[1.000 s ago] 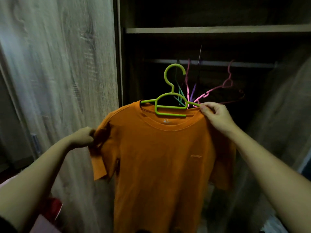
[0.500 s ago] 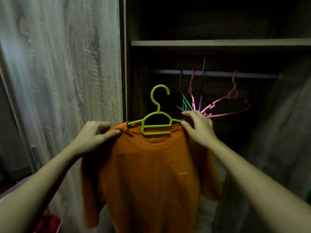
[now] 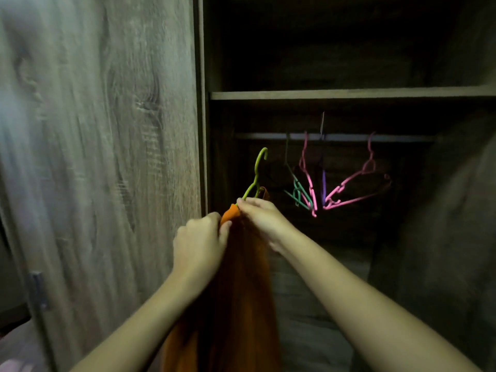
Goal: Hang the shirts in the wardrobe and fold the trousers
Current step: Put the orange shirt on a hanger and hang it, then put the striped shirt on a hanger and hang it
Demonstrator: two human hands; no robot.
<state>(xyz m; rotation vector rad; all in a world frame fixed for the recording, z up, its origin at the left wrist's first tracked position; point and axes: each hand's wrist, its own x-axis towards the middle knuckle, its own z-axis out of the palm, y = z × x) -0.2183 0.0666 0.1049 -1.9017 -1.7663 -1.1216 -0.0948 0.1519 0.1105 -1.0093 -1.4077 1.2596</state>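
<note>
Orange shirt (image 3: pixel 236 291) hangs edge-on from the green hanger (image 3: pixel 257 171), just inside the open wardrobe and left of the empty pink hangers (image 3: pixel 349 189) on the rail (image 3: pixel 343 136). My left hand (image 3: pixel 200 242) pinches the cloth at the near shoulder. My right hand (image 3: pixel 261 218) grips the hanger's arm and the fabric there, almost touching the left. The hook sits below the rail, not on it. The wooden door (image 3: pixel 107 157) stands at left.
</note>
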